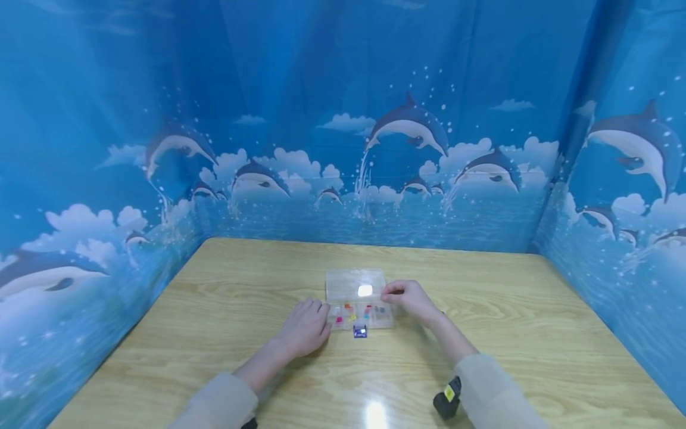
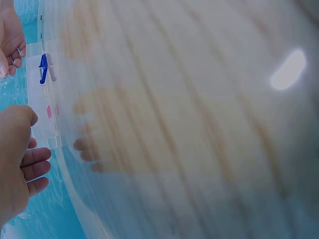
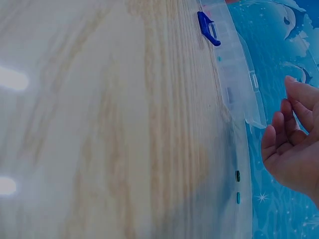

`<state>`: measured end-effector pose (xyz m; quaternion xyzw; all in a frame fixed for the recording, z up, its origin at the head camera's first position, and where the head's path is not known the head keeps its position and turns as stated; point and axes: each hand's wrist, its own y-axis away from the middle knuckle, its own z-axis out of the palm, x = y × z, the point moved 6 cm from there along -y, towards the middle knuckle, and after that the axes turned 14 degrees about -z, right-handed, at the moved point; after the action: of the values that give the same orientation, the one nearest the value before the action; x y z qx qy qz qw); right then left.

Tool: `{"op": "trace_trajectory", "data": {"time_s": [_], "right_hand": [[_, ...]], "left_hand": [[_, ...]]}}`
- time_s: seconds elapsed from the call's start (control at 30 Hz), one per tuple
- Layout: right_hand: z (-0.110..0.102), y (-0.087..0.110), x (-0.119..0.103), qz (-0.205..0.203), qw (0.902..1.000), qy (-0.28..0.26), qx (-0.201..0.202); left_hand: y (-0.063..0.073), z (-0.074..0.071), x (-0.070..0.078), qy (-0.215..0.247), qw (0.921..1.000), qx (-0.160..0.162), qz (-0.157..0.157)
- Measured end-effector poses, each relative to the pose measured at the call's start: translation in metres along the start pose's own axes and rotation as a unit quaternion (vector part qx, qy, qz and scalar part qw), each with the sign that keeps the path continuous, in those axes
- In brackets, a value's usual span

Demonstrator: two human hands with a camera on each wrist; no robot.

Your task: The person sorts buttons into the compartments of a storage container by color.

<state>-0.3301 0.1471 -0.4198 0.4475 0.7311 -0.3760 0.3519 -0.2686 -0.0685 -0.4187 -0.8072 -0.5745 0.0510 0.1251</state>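
Note:
A clear plastic compartment box (image 1: 383, 323) lies on the table with its lid (image 1: 343, 286) folded open toward the back. Small colored pieces sit in its compartments, including a magenta piece (image 1: 339, 320) and an orange piece (image 1: 347, 305). A blue clasp (image 1: 359, 331) is on the front side. My left hand (image 1: 305, 328) rests at the box's left edge, its fingers relaxed. Over the back right corner hovers my right hand (image 1: 409, 297), thumb and forefinger brought close together. In the right wrist view its fingertips (image 3: 288, 102) nearly meet; I cannot tell whether they hold something tiny.
Right of the box, a dark bead (image 3: 238, 176) and a teal bead (image 3: 238, 197) lie on the wooden table (image 1: 257, 268). A blue dolphin-print curtain (image 1: 321, 89) stands behind the table and at both sides. A black wrist device (image 1: 447, 399) is strapped at the right sleeve.

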Motion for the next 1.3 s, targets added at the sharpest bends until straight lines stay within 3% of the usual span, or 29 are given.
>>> {"op": "trace_trajectory", "data": {"time_s": [0.33, 0.6, 0.8, 1.07, 1.3], "right_hand": [[-0.023, 0.006, 0.011, 0.024, 0.9995, 0.006, 0.019], [-0.041, 0.008, 0.024, 0.034, 0.9979, 0.006, 0.055], [-0.051, 0.013, 0.038, 0.064, 0.9946, 0.015, 0.08], [-0.063, 0.018, 0.051, 0.078, 0.9929, 0.02, 0.088], [-0.068, 0.022, 0.056, 0.083, 0.9932, 0.044, 0.07]], "left_hand": [[-0.001, 0.002, -0.001, -0.003, 1.0, -0.002, 0.002], [-0.001, 0.001, -0.001, -0.005, 1.0, -0.007, 0.001], [-0.001, 0.001, -0.001, -0.002, 1.0, -0.008, 0.002], [0.0, 0.001, -0.001, 0.002, 1.0, -0.008, 0.0], [-0.001, 0.001, -0.001, -0.002, 1.0, -0.004, 0.003]]}}
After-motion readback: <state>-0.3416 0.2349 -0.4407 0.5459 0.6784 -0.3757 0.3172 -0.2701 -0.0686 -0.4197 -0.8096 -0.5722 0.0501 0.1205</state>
